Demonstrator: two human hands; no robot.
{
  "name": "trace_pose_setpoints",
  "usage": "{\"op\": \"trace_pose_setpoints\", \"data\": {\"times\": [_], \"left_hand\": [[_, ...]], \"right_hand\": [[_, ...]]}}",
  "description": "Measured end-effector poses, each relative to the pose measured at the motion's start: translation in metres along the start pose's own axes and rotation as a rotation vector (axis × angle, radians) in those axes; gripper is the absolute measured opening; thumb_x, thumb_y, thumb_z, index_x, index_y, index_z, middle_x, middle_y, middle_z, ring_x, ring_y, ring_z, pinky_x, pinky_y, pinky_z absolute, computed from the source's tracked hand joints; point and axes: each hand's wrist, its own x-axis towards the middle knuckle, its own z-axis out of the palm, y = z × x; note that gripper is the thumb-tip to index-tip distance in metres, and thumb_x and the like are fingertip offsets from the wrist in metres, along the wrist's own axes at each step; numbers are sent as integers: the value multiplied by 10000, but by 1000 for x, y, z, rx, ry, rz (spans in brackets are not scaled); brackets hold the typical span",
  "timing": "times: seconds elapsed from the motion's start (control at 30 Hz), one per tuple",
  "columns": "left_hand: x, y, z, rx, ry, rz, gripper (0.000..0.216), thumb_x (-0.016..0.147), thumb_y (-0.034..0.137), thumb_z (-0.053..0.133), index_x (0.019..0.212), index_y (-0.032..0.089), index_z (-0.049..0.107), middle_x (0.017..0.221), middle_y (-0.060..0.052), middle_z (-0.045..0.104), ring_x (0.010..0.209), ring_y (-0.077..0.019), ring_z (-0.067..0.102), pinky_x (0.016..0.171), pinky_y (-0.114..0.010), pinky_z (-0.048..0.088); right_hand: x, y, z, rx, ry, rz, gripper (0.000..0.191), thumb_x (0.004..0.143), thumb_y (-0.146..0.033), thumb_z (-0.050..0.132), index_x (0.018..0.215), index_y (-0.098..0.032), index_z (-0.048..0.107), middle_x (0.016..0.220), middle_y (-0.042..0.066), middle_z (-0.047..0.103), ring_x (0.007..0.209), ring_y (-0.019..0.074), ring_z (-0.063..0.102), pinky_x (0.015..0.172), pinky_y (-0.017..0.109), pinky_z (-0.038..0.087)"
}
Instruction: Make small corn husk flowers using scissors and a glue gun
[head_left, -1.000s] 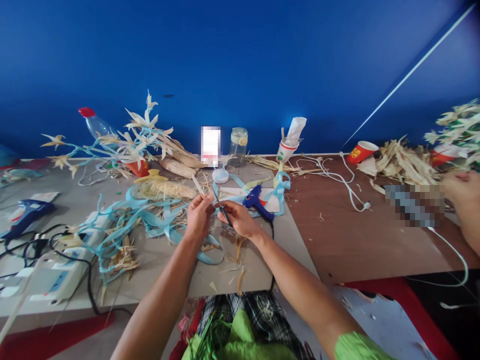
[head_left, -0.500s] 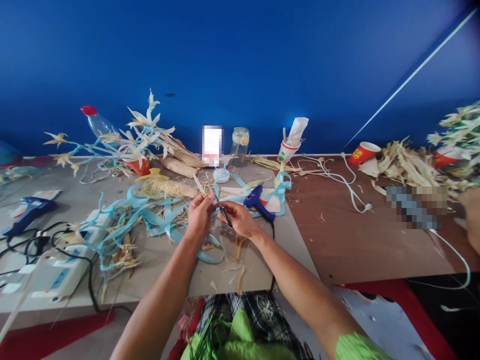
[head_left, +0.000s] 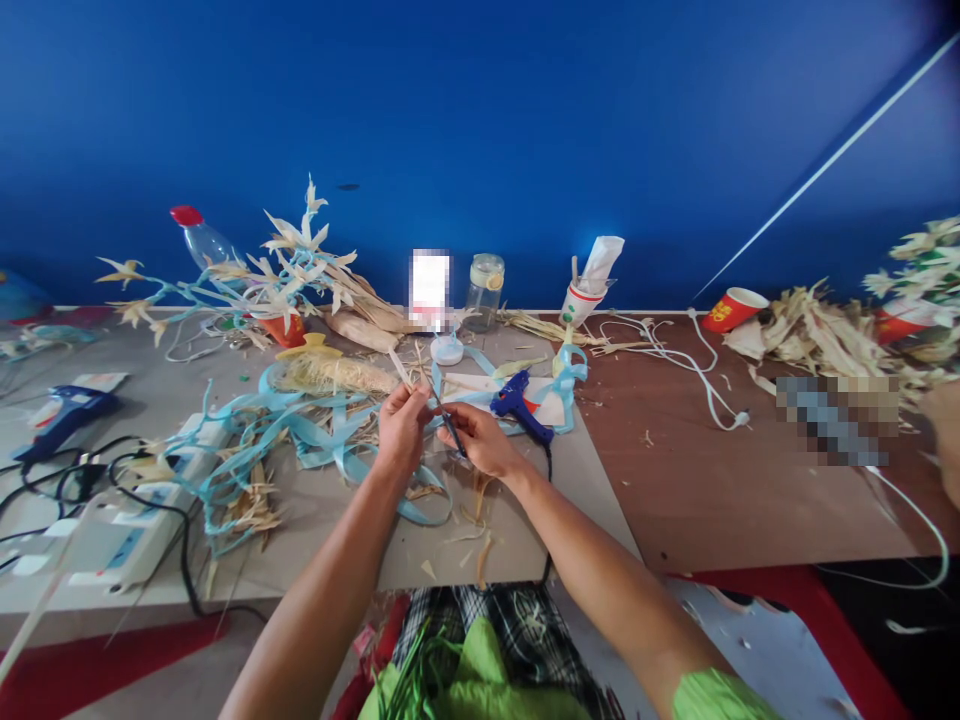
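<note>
My left hand [head_left: 403, 428] is closed in a pinch on a pale strip of dried corn husk [head_left: 397, 366], whose end sticks up past the fingers. In my right hand [head_left: 481, 438] are small dark scissors [head_left: 454, 437], with their blades angled up towards the left fingertips. The two hands nearly meet above the table. Just right of the right hand lies a blue glue gun [head_left: 520, 408]. Light blue ribbon [head_left: 349, 455] winds in loops left of the left hand, beside a bundle of yellowish fibres [head_left: 337, 377].
Husk flowers on blue stems stand in a red cup [head_left: 283, 330] at the back left. A power strip [head_left: 142, 520] and another glue gun [head_left: 71, 415] lie left. Behind the hands is a glass jar [head_left: 484, 290]. Husks [head_left: 810, 335] pile up right, near another person's blurred hand [head_left: 941, 430].
The view has shifted slightly, so the table things appear a little farther right. Both hands keep nearly the same pose, still holding the husk strip and the scissors.
</note>
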Motion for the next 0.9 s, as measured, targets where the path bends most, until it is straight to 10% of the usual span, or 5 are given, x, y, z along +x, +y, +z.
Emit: {"op": "trace_pose_setpoints", "data": {"times": [0.9], "left_hand": [[0,2,0,-60,-23,-14,302,588,274,770,572,168,488,456,92,371,410,-32,340,516,-190,409]], "right_hand": [[-1,-6,5,41,13,33,426,675,-463,712,986,-194,601,732,-11,537,657,114,475,607,242,377]]}}
